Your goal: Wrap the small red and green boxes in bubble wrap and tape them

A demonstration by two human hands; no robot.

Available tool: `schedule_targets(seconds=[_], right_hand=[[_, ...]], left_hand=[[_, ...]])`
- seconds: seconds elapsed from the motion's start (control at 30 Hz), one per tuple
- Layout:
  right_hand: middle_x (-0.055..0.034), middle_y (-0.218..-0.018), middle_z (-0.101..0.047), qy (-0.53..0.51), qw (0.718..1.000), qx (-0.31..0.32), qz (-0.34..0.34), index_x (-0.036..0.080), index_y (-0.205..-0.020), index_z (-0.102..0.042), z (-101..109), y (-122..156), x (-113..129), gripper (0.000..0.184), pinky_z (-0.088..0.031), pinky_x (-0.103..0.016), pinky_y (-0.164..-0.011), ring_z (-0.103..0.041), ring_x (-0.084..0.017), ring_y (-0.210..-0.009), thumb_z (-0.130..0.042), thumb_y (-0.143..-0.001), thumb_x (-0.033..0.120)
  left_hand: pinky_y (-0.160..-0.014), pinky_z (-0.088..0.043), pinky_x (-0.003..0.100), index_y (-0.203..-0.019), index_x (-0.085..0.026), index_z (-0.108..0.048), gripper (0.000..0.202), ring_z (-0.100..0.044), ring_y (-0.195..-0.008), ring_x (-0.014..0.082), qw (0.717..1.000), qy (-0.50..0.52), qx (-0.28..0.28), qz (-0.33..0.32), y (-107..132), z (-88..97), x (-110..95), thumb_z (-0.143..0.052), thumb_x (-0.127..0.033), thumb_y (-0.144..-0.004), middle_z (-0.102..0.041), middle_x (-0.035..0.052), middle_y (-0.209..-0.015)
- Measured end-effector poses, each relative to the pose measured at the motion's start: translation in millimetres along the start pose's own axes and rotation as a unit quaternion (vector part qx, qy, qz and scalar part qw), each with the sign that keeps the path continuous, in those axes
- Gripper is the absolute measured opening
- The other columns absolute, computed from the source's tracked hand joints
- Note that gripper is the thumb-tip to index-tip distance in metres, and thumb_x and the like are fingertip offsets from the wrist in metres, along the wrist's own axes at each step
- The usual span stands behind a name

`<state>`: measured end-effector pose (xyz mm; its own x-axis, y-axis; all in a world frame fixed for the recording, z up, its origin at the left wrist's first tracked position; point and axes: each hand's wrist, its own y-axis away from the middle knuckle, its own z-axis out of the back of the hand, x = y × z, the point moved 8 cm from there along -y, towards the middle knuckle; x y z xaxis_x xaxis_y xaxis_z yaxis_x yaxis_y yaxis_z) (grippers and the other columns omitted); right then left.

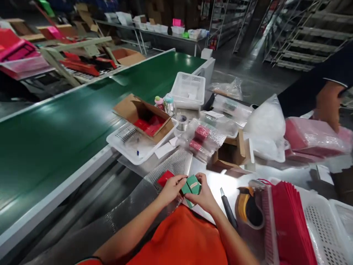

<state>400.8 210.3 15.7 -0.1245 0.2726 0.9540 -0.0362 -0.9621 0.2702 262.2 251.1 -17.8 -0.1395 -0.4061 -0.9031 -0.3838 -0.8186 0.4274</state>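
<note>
Close to my body, both hands grip small green boxes [193, 184] that sit side by side; the upper one carries a pale label. My left hand [173, 187] pinches them from the left, thumb and fingers on the edge. My right hand [204, 193] wraps round their right side, its thumb across the front. A further green piece shows just below. Left of my left hand lies a red box [165, 178] on a sheet of bubble wrap [176, 162]. A utility knife [227, 208] rests on the table to the right of my right hand.
A green conveyor belt [82, 99] runs along the left. Beyond my hands are a white basket [132, 158], an open carton [124, 108], bubble-wrapped red items [202, 134] and a tape roll [182, 121]. At right, another person's hand [328, 106] touches pink wrapped packages [311, 134].
</note>
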Motion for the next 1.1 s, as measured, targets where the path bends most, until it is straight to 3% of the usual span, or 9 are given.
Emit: schedule_targets(seconds=[0.17,0.3,0.4,0.53,0.63,0.8,0.87,0.97,1.1], right_hand=[[0.0011,-0.101,-0.059,-0.053,0.996,0.058,-0.045,0.027,-0.111,-0.038,-44.2,-10.7,-23.4,0.072,-0.053,-0.033,-0.075,-0.063,-0.019,-0.085,-0.085,-0.057,0.035],[0.0016,-0.099,-0.058,0.025,0.993,0.104,-0.049,0.026,-0.109,-0.041,-72.0,-14.8,-36.0,0.065,-0.053,-0.033,-0.075,-0.061,-0.019,-0.085,-0.082,-0.059,0.030],[-0.0008,-0.096,-0.059,0.145,0.983,0.112,-0.018,0.024,-0.109,-0.045,-84.4,-14.5,-38.0,0.054,-0.054,-0.036,-0.073,-0.062,-0.021,-0.084,-0.076,-0.066,0.033],[-0.0137,-0.119,-0.060,0.375,0.913,0.060,0.147,0.019,-0.124,-0.053,-102.6,-8.9,-19.8,0.067,-0.052,-0.050,-0.093,-0.059,-0.033,-0.109,-0.080,-0.065,0.031],[-0.0161,-0.122,-0.059,0.462,0.863,0.065,0.195,0.019,-0.128,-0.055,-121.6,-8.2,-21.6,0.064,-0.053,-0.050,-0.090,-0.058,-0.034,-0.107,-0.077,-0.069,0.026],[-0.0110,-0.115,-0.059,0.441,0.867,0.059,0.223,0.021,-0.111,-0.059,-126.3,-31.1,-28.1,0.040,-0.053,-0.043,-0.089,-0.059,-0.028,-0.102,-0.071,-0.073,0.024],[-0.0098,-0.114,-0.059,0.431,0.873,0.028,0.226,0.022,-0.110,-0.058,-122.0,-45.6,-29.7,0.036,-0.052,-0.042,-0.090,-0.058,-0.027,-0.104,-0.069,-0.075,0.025],[-0.0109,-0.116,-0.058,0.450,0.863,-0.020,0.227,0.022,-0.110,-0.058,-122.3,-65.6,-36.1,0.034,-0.049,-0.043,-0.092,-0.056,-0.028,-0.106,-0.067,-0.078,0.027],[-0.0112,-0.110,-0.059,0.505,0.841,-0.004,0.196,0.019,-0.107,-0.059,-136.4,-83.4,-60.0,0.031,-0.047,-0.041,-0.088,-0.054,-0.028,-0.098,-0.066,-0.078,0.028]], left_hand=[[-0.040,-0.047,0.026,-0.114,-0.014,-0.067,0.069,-0.058,-0.050,0.0142,0.999,0.026,-0.003,0.024,7.2,27.5,31.6,-0.066,-0.070,-0.074,-0.066,0.0033,-0.079],[-0.038,-0.046,0.026,-0.096,-0.015,-0.065,0.063,-0.058,-0.049,0.0152,0.997,0.020,0.022,0.068,15.2,41.1,53.2,-0.065,-0.073,-0.073,-0.064,0.0016,-0.074],[-0.043,-0.047,0.025,-0.085,-0.016,-0.064,0.055,-0.060,-0.054,0.0157,0.999,0.010,0.008,0.049,21.1,54.7,60.3,-0.061,-0.070,-0.077,-0.063,0.0018,-0.072],[-0.048,-0.048,0.024,-0.087,-0.016,-0.066,0.053,-0.061,-0.058,0.0150,0.998,0.017,-0.059,0.023,25.6,75.3,71.7,-0.057,-0.068,-0.081,-0.068,0.0046,-0.077],[-0.042,-0.046,0.027,-0.089,-0.016,-0.064,0.059,-0.057,-0.046,0.0140,0.995,0.054,-0.070,0.056,24.0,83.3,84.8,-0.059,-0.073,-0.077,-0.068,0.0037,-0.075],[-0.042,-0.047,0.025,-0.098,-0.018,-0.059,0.057,-0.060,-0.048,0.0147,0.976,0.180,-0.084,0.092,16.1,105.4,94.5,-0.066,-0.071,-0.078,-0.062,-0.0005,-0.068],[-0.043,-0.047,0.024,-0.103,-0.020,-0.056,0.052,-0.062,-0.052,0.0143,0.958,0.229,-0.135,0.110,15.1,122.1,105.0,-0.068,-0.066,-0.081,-0.064,0.0003,-0.077],[-0.051,-0.051,0.022,-0.092,-0.019,-0.055,0.036,-0.061,-0.057,0.0104,0.931,0.260,-0.221,0.133,16.9,140.4,129.2,-0.070,-0.051,-0.085,-0.059,-0.0001,-0.080],[-0.065,-0.058,0.028,-0.100,-0.019,-0.055,0.025,-0.062,-0.064,0.0108,0.904,0.306,-0.240,0.176,14.7,127.9,160.0,-0.069,-0.034,-0.087,-0.058,0.0008,-0.087]])
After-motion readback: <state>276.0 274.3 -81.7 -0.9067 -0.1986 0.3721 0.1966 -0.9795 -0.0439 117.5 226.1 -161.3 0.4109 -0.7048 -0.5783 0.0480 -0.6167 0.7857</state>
